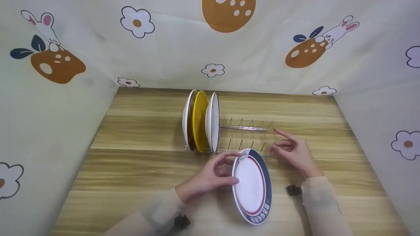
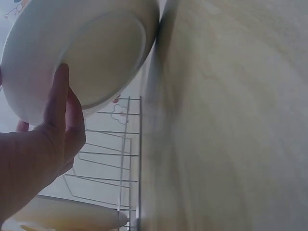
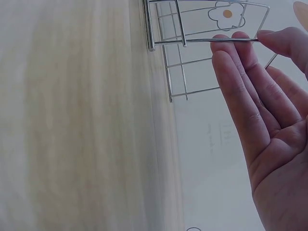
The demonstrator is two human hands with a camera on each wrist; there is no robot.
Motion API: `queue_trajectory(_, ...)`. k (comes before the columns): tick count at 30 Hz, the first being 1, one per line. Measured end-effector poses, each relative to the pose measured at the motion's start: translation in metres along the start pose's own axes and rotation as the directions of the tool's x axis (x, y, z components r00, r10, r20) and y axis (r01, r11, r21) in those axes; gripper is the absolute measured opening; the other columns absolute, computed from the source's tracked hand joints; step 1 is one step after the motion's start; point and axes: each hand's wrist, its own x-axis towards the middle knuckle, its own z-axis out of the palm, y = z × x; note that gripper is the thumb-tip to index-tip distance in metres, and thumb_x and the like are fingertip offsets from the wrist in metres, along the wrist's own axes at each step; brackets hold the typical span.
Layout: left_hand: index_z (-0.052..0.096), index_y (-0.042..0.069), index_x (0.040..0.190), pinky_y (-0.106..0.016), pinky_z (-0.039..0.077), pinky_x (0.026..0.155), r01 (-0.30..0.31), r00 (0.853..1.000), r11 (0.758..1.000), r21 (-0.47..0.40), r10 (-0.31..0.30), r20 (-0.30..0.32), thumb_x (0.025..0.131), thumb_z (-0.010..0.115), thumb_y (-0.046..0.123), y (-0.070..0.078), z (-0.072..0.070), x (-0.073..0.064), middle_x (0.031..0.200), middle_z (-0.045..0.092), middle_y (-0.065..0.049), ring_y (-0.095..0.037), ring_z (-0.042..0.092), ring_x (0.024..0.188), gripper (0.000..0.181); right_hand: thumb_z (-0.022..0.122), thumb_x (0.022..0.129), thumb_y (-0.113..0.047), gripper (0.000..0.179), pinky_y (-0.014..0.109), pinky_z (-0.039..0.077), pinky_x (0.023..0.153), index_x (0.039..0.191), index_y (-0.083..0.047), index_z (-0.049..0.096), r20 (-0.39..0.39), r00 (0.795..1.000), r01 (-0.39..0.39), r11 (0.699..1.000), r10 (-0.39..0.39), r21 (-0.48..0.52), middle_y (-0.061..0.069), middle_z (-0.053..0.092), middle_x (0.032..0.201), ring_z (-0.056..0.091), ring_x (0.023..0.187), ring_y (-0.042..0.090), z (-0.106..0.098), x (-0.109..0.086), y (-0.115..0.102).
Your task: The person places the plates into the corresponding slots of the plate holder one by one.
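Observation:
In the head view my left hand (image 1: 210, 177) grips the left rim of a white plate (image 1: 250, 183) with a dark blue and red border. The plate stands on edge, tilted, in front of a wire dish rack (image 1: 244, 128). The left wrist view shows the fingers against the plate's pale underside (image 2: 106, 57), its lower edge right at the tabletop. My right hand (image 1: 295, 154) is at the rack's right end. Its thumb and fingertips pinch the end wire (image 3: 202, 40) in the right wrist view.
Three plates stand upright at the rack's left: a white-backed brown plate (image 1: 185, 121), a yellow plate (image 1: 200, 121) and a white plate with a dark rim (image 1: 215, 121). Bare wire slots lie to their right. Patterned cloth (image 1: 170, 55) encloses the wooden table (image 1: 137, 131) at the back and sides.

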Motion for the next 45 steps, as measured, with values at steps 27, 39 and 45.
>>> queue_trajectory(27,0.055,0.015,0.142,-0.046,0.065,0.084,-0.248,0.913,0.940,0.236,0.308,-0.267,0.078,0.085,-0.001,0.138,-0.051,-0.021,0.128,0.049,-0.016,-0.035,0.067,0.107,0.073,0.080,0.088,-0.004,0.068,0.027,0.062,0.088,0.150,-0.017,0.055,0.008,1.000,0.001,1.000,-0.001,0.000,0.028,0.075,0.107,0.079,0.091,0.023,-0.001,0.000,0.000)
queue_trajectory(39,0.061,0.022,0.138,-0.040,0.066,0.080,-0.234,0.883,0.895,0.381,0.359,-0.302,0.075,0.089,0.005,0.132,-0.060,-0.012,0.126,0.050,-0.010,-0.031,0.067,0.103,0.070,0.082,0.087,-0.007,0.071,0.028,0.062,0.088,0.151,-0.017,0.054,-0.004,1.000,-0.009,1.000,0.008,-0.023,0.021,0.077,0.106,0.078,0.091,0.020,-0.002,0.000,0.000)
queue_trajectory(45,0.062,0.023,0.136,-0.037,0.066,0.080,-0.203,0.893,0.894,0.399,0.337,-0.299,0.076,0.089,0.007,0.130,-0.059,-0.010,0.125,0.051,-0.009,-0.031,0.068,0.106,0.068,0.082,0.087,-0.006,0.070,0.028,0.062,0.088,0.150,-0.017,0.054,0.004,1.000,0.001,1.000,-0.001,-0.011,0.023,0.076,0.105,0.078,0.090,0.017,-0.002,0.000,0.001)
